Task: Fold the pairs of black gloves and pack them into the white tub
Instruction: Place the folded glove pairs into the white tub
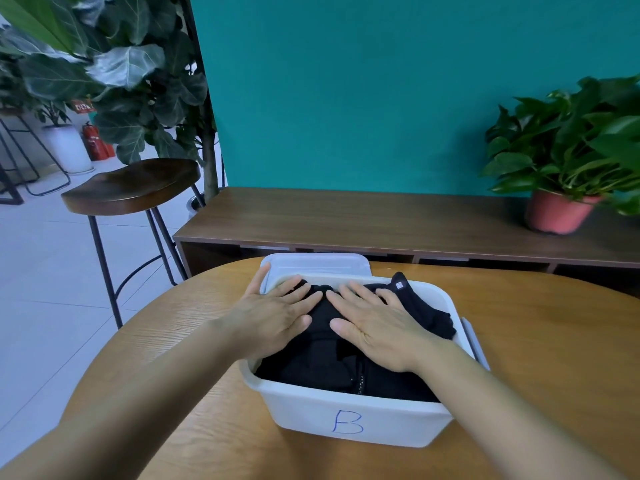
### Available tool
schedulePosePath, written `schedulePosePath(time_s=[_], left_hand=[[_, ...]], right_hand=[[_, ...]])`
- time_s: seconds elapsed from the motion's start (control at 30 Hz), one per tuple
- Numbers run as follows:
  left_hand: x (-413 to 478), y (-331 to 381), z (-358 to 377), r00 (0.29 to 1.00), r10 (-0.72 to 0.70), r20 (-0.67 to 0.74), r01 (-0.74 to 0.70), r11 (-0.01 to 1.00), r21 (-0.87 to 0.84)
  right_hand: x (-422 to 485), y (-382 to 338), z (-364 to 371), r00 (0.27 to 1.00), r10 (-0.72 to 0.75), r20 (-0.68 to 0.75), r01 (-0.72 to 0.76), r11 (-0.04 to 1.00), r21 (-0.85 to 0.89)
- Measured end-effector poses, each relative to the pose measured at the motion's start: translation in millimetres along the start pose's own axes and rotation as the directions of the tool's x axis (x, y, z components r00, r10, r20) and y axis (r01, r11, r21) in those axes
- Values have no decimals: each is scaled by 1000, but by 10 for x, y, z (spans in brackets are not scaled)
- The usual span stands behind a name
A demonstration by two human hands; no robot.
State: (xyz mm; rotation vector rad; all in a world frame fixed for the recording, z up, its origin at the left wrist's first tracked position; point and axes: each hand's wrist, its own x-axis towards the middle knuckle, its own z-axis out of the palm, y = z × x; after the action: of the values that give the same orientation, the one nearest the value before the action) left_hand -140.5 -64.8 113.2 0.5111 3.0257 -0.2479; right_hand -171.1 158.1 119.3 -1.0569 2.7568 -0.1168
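The left hand (277,317) and right hand (375,329) lie flat, fingers straight, pressing the black gloves (325,362) into the white tub (346,410) at lower centre of frame. Risk: on release the compressed pile may spring up, and the glove end (429,315) riding high at the right rim may slip out.

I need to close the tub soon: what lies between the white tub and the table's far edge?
In the head view, a whitish lid lies flat on the table there, just behind the white tub.
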Motion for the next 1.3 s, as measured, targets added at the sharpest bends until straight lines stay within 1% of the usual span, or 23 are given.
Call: schedulePosePath(time_s=[0.1,0.17,0.27,0.4,0.53,0.73,0.83,0.93,1.07,1.23,1.3], left_hand=[[-24,128,-84,998,-17,-66,9,993,-120],[17,283,-143,997,28,-77,-39,989,-141],[133,509,-171,995,95,-36,-99,984,-147],[187,572,-126,994,104,43,-91,971,-223],[163,565,-54,990,117,79,-98,972,-215],[171,550,35,985,137,103,-115,973,-200],[186,535,12,987,134,94,-107,964,-244],[266,529,-33,991,127,50,-107,948,-299],[333,553,8,987,153,57,-133,956,-261],[348,562,76,987,142,77,-125,974,-187],[351,568,80,989,132,68,-118,975,-188]], right_hand=[[-183,0,-2,996,84,-19,-83,996,32],[-285,-11,30,987,154,-38,-154,988,1],[-353,-17,81,961,274,-50,-274,962,6],[-362,15,145,927,374,-14,-372,924,91],[-349,31,184,912,407,49,-409,903,134],[-339,49,167,886,435,157,-456,879,138],[-335,42,159,887,435,154,-455,880,137],[-344,49,155,887,436,150,-455,880,135],[-347,36,188,888,440,133,-455,882,119],[-338,69,174,880,444,170,-465,878,115],[-350,57,158,881,444,165,-463,879,108]])
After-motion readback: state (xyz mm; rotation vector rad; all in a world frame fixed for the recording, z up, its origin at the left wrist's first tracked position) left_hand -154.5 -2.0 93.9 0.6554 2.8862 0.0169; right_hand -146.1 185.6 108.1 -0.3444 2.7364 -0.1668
